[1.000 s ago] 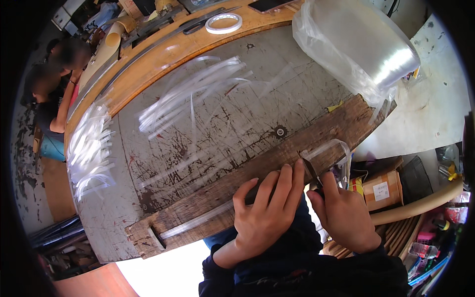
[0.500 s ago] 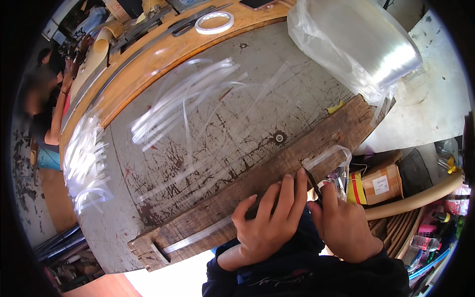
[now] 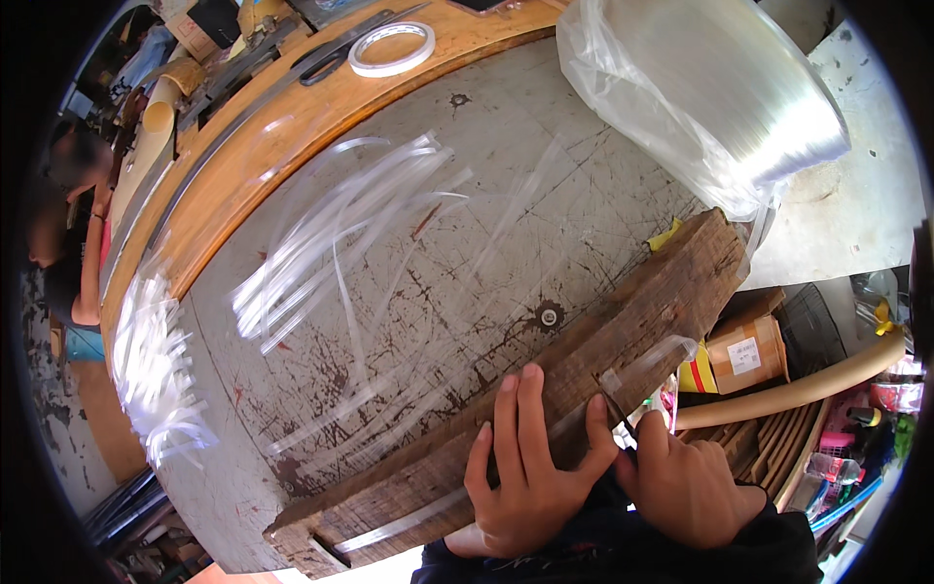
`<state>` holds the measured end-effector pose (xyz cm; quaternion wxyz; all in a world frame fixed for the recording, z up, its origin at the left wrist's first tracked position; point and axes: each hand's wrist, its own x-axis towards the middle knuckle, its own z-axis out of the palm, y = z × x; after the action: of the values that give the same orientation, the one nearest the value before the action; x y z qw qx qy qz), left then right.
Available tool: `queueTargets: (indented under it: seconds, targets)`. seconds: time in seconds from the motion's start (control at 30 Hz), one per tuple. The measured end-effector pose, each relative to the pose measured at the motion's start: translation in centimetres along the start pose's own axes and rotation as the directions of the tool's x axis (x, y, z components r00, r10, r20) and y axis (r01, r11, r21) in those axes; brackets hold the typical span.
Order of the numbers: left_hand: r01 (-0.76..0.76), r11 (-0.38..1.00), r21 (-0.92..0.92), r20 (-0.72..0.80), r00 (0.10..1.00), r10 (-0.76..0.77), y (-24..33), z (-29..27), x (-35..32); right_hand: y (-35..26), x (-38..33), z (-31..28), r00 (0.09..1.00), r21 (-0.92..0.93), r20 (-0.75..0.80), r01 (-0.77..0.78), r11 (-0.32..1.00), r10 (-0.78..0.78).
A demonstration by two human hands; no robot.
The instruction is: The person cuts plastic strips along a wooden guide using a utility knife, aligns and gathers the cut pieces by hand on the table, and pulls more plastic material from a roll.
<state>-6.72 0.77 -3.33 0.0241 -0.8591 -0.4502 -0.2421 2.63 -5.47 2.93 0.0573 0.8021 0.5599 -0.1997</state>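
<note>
My left hand [image 3: 530, 477] lies on a worn wooden plank [image 3: 671, 277], its fingers spread and stretched toward the far edge. Under it runs a flat clear plastic strip [image 3: 409, 523] along the plank's near side. A small dark metal piece [image 3: 329, 552] is set in the plank by the strip's left end. My right hand [image 3: 696, 492] is closed around what looks like a knife, its thin dark blade [image 3: 617, 413] meeting the strip beside my left thumb or index finger. The handle is hidden in my fist. Beyond the blade, the strip's loose end [image 3: 666, 358] bends over the plank's near edge.
Cut clear strips [image 3: 341, 243] lie on the scratched grey table [image 3: 496, 326], with another bundle [image 3: 156, 370] at the left. A large roll of clear film [image 3: 720, 97] stands far right. A tape roll [image 3: 391, 49] and scissors [image 3: 321, 63] rest beyond. People sit at the far left.
My left hand's fingers have stretched out farther across the plank. The blade stays at the strip in my right hand. The whole view has shifted slightly, the plank appearing lower.
</note>
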Motion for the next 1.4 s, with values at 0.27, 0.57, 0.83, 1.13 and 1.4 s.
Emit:
queueTargets:
  seconds: [0.27,0.57,0.83,1.13,1.4]
  targets:
    - [0.096,0.995,-0.021,0.05,0.994,-0.095,0.8,-0.7,0.4,0.2,-0.3,0.0,0.997,-0.038,0.036,-0.061,0.997,0.062]
    - [-0.105,0.991,0.079,-0.03,0.994,0.107,-0.6,0.4,-0.4,0.9,1.1,0.2,0.994,-0.048,-0.066,0.083,0.995,-0.087]
    - [-0.081,0.995,-0.064,0.084,0.993,0.087,-1.4,-1.9,-0.4,3.7,-2.1,0.8,0.966,0.613,-0.23,0.048,0.788,0.12]
    - [-0.081,0.965,-0.248,-0.057,0.996,0.069,-3.2,-3.0,2.7,12.6,0.7,2.7,0.688,0.893,-0.44,0.27,0.359,0.577]
    - [-0.113,0.985,-0.133,-0.394,0.918,0.052,-2.6,-3.0,4.9,20.7,7.4,4.3,0.473,0.843,-0.523,0.41,0.349,0.709]
